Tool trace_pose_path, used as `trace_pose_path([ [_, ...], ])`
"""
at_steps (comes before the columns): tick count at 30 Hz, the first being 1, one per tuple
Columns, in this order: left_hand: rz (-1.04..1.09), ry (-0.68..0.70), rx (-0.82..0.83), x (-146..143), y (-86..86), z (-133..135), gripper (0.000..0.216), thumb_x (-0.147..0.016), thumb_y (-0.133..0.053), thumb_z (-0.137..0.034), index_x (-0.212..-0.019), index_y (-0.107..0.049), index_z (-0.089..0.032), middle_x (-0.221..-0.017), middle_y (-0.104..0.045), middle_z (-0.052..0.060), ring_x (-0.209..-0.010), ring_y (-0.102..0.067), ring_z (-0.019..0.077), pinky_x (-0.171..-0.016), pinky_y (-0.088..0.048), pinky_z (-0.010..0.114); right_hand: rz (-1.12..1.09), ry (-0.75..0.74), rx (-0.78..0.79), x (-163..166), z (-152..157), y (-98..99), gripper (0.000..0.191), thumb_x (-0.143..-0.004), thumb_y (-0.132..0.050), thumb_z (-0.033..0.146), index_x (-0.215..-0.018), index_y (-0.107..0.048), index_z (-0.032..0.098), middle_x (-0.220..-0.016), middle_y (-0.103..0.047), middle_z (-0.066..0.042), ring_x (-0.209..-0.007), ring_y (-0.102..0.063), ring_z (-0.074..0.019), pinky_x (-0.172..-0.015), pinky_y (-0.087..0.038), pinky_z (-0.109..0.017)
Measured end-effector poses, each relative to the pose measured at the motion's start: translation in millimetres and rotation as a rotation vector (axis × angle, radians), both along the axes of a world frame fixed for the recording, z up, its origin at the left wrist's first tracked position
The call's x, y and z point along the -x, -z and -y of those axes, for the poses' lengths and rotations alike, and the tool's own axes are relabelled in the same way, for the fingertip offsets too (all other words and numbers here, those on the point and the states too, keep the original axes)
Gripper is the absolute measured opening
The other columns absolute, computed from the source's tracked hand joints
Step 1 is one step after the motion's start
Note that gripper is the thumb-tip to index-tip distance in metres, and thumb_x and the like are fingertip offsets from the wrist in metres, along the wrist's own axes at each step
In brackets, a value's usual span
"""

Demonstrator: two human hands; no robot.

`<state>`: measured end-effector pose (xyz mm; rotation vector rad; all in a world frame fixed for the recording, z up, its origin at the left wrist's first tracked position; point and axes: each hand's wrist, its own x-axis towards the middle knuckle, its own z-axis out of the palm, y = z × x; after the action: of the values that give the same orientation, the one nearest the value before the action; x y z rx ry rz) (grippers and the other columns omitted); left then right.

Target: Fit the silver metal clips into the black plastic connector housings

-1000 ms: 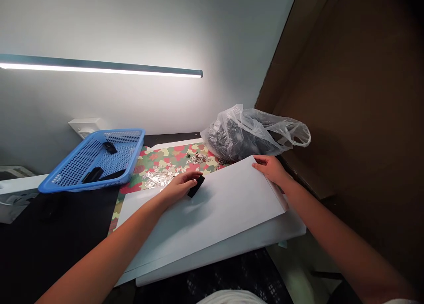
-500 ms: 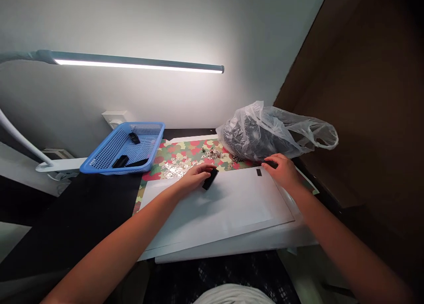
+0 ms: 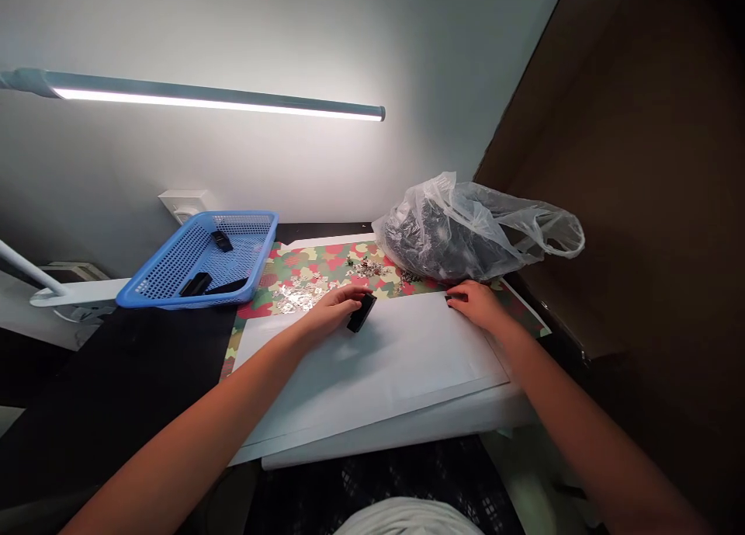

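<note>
The hands are held well apart at the far edge of a white sheet (image 3: pixel 372 368). The left hand (image 3: pixel 333 312) appears closed on a black block (image 3: pixel 362 313), which is tilted on or just above the sheet. The right hand (image 3: pixel 478 303) is laid on the sheet, its fingertips (image 3: pixel 457 296) at a small black piece (image 3: pixel 449 297); whether that piece is gripped cannot be told. The sheet appears to lie loose on a wider white board (image 3: pixel 396 434), so a sideways push could be expected to shift it. Silver flakes (image 3: pixel 296 296) and dark bits (image 3: pixel 366 267) are scattered on a camouflage-patterned mat (image 3: pixel 317 275) just beyond the sheet's edge, where a slip or dropped block could scatter them further. A knotted-looking clear plastic bag (image 3: pixel 448 236) of dark contents sits close behind the right hand and could be knocked. A blue mesh basket (image 3: pixel 192 302) holding black pieces (image 3: pixel 195 284) stands at the mat's left end on a black bench (image 3: pixel 116 380). Cardboard (image 3: pixel 611 170) hems in the right side.
</note>
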<state>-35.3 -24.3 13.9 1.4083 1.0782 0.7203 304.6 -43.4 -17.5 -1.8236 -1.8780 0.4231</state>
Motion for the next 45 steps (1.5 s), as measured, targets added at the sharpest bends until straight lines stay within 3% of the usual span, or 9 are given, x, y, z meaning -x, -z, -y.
trace_pose_path([
  [7,0.013,0.013,-0.003,1.0,2.4,-0.6,0.050,-0.068,-0.063,-0.041,-0.112,-0.070,-0.018,-0.106,-0.071,0.007,-0.094,-0.063,0.0242,-0.077,-0.048,0.034,-0.118,-0.036,0.000,-6.1,2.4,-3.2,0.020,-0.081,-0.060,0.025,-0.089,-0.078,0.020,-0.102,-0.072,-0.010,-0.097,-0.064,-0.0248,-0.091,-0.047,-0.038],
  [12,0.020,0.003,0.019,-0.6,-1.8,0.7,0.050,-0.065,-0.064,-0.039,-0.110,-0.070,-0.018,-0.107,-0.070,0.008,-0.094,-0.061,0.0233,-0.078,-0.047,0.033,-0.383,0.055,0.065,4.1,11.5,-9.6,0.019,-0.069,-0.072,0.037,-0.076,-0.068,0.019,-0.075,-0.067,-0.003,-0.067,-0.056,-0.0164,-0.064,-0.044,-0.029],
  [16,0.161,-0.017,0.074,0.7,-4.5,2.3,0.046,-0.068,-0.063,-0.030,-0.112,-0.068,-0.018,-0.107,-0.070,0.008,-0.091,-0.061,0.0201,-0.077,-0.046,0.030,-0.770,-0.057,-0.032,43.3,18.4,-22.5,0.032,-0.065,-0.080,0.046,-0.069,-0.064,0.019,-0.065,-0.060,0.000,-0.058,-0.049,-0.0117,-0.054,-0.040,-0.025],
  [21,0.435,-0.037,0.201,5.4,-7.7,5.1,0.044,-0.075,-0.064,-0.030,-0.116,-0.063,-0.017,-0.098,-0.070,0.009,-0.074,-0.064,0.0168,-0.068,-0.048,0.029,-1.070,-0.244,-0.225,120.3,13.3,-37.4,0.025,-0.061,-0.087,0.038,-0.070,-0.071,0.021,-0.082,-0.070,-0.005,-0.077,-0.064,-0.0173,-0.068,-0.054,-0.031],
  [24,0.514,-0.041,0.206,8.3,-8.0,4.4,0.041,-0.076,-0.067,-0.030,-0.115,-0.062,-0.018,-0.098,-0.070,0.007,-0.072,-0.064,0.0157,-0.063,-0.049,0.027,-1.078,-0.278,-0.306,154.9,6.2,-35.2,0.018,-0.065,-0.084,0.035,-0.074,-0.076,0.021,-0.092,-0.072,-0.008,-0.089,-0.068,-0.0214,-0.073,-0.058,-0.034],
  [28,0.588,-0.049,0.173,11.2,-1.9,0.9,0.045,-0.072,-0.069,-0.028,-0.115,-0.063,-0.018,-0.094,-0.070,0.007,-0.075,-0.065,0.0167,-0.063,-0.049,0.027,-1.076,-0.273,-0.299,172.7,0.0,-21.6,0.018,-0.069,-0.081,0.035,-0.081,-0.078,0.021,-0.103,-0.074,-0.010,-0.098,-0.070,-0.0240,-0.076,-0.061,-0.035],
  [35,0.571,0.002,0.259,10.0,7.3,0.9,0.036,-0.064,-0.063,-0.030,-0.094,-0.071,-0.012,-0.078,-0.064,0.006,-0.065,-0.055,0.0144,-0.055,-0.041,0.025,-1.171,-0.180,-0.251,172.9,-2.2,-10.0,0.026,-0.068,-0.080,0.035,-0.087,-0.074,0.019,-0.083,-0.075,-0.005,-0.079,-0.072,-0.0190,-0.074,-0.060,-0.033],
  [41,0.578,0.021,0.235,9.4,4.4,0.2,0.031,-0.064,-0.063,-0.028,-0.087,-0.072,-0.010,-0.078,-0.064,0.008,-0.066,-0.053,0.0148,-0.058,-0.040,0.027,-0.904,-0.139,-0.321,170.8,2.9,-13.6,0.028,-0.075,-0.071,0.031,-0.101,-0.073,0.020,-0.079,-0.073,-0.003,-0.066,-0.069,-0.0157,-0.057,-0.055,-0.026],
  [45,0.603,0.040,0.314,12.6,4.0,-0.7,0.031,-0.068,-0.061,-0.028,-0.090,-0.072,-0.009,-0.077,-0.063,0.008,-0.063,-0.050,0.0131,-0.058,-0.037,0.027,-0.711,-0.208,-0.371,167.2,4.5,-13.4,0.035,-0.082,-0.065,0.031,-0.116,-0.068,0.021,-0.071,-0.072,0.000,-0.058,-0.066,-0.0145,-0.061,-0.055,-0.028],
])
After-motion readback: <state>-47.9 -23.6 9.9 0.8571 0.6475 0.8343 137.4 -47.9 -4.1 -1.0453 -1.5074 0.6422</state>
